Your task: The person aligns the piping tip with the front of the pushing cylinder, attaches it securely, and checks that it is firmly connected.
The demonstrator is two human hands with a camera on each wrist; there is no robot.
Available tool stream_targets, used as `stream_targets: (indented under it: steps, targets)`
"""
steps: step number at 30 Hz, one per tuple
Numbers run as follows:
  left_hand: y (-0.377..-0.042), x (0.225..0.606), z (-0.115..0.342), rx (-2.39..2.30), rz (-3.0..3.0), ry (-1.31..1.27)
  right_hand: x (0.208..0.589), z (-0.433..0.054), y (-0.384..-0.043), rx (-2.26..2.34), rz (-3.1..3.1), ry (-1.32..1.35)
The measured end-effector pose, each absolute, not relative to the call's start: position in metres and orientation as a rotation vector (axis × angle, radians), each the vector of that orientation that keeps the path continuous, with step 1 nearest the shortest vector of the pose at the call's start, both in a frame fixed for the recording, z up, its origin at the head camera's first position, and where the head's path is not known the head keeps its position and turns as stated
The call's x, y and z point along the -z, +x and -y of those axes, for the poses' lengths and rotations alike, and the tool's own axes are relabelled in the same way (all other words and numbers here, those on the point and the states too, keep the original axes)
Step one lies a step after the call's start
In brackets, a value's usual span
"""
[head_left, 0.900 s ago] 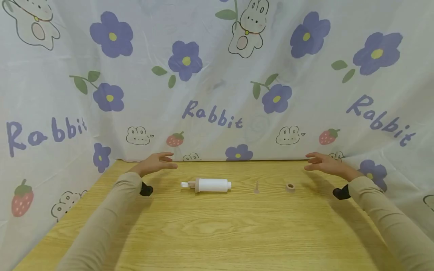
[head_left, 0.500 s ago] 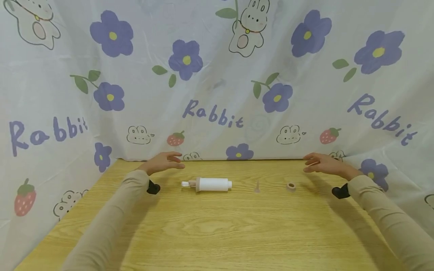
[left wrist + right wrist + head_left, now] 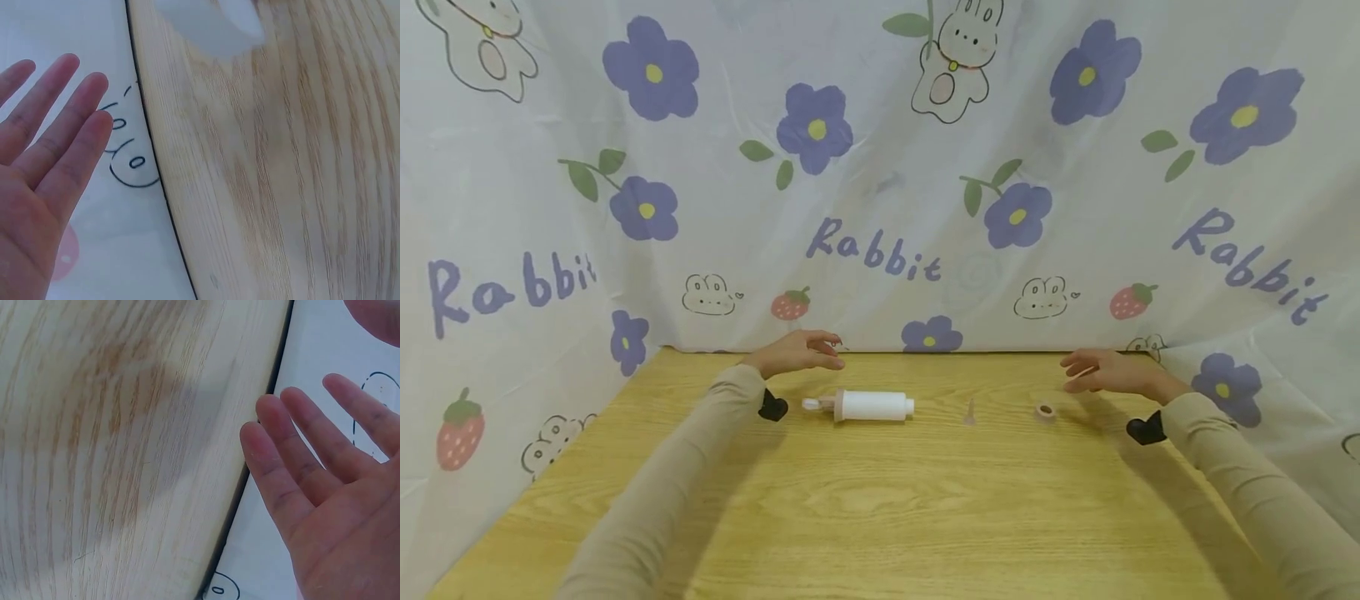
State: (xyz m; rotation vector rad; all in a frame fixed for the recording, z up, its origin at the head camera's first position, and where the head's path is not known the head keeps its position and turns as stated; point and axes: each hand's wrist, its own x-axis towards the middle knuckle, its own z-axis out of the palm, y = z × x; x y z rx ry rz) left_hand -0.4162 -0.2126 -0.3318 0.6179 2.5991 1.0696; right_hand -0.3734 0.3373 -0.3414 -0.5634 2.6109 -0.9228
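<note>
On the wood table (image 3: 880, 500), a white tube (image 3: 874, 406) is seen lying on its side, a beige collar (image 3: 838, 407) set at its left end, w/ a pale handle (image 3: 817, 403) stuck out past that. Tube's contents can't be told, hidden by the wall. To its right, a small pale cone (image 3: 970, 412) is stood pt. up; farther right, a beige ring (image 3: 1044, 419), w/ a dark hole seen in its top, depth too small to be read.

Now the grips. L hand (image 3: 797, 352) is held in the air, grip released, fingers stretched out; tube's handle end is the part nearest, lying below & on the near side of the hand, apart. In the L wrist cam, a blurred white shape (image 3: 215, 31) is caught at the top edge, over wood. R hand (image 3: 1105, 372) is held up too, grip likewise released, fingers nearly straight; ring's nearest, set just to the near side of the fingertips, untouched. Cone's placed btwn the hands, well apart from both. Beige sleeves (image 3: 662, 492) are worn. Behind, table's far edge is met by a white cloth (image 3: 737, 217) printed w/ purple flowers, rabbits & strawberries.
</note>
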Motion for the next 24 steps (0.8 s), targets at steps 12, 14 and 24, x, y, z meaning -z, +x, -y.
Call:
stream_targets:
  steps: [12, 14, 24]
  targets:
    - [-0.423, 0.340, 0.191, -1.060, -2.543, 0.618, 0.344, -0.337, -0.376, 0.897, -2.637, -0.574]
    - [-0.424, 0.341, 0.184, -1.040, -2.543, 0.631, 0.345, -0.336, -0.376, 0.891, -2.632, -0.573]
    - [-0.424, 0.335, 0.151, -1.007, -2.514, 0.669, 0.350, -0.326, -0.380, 0.891, -2.614, -0.598]
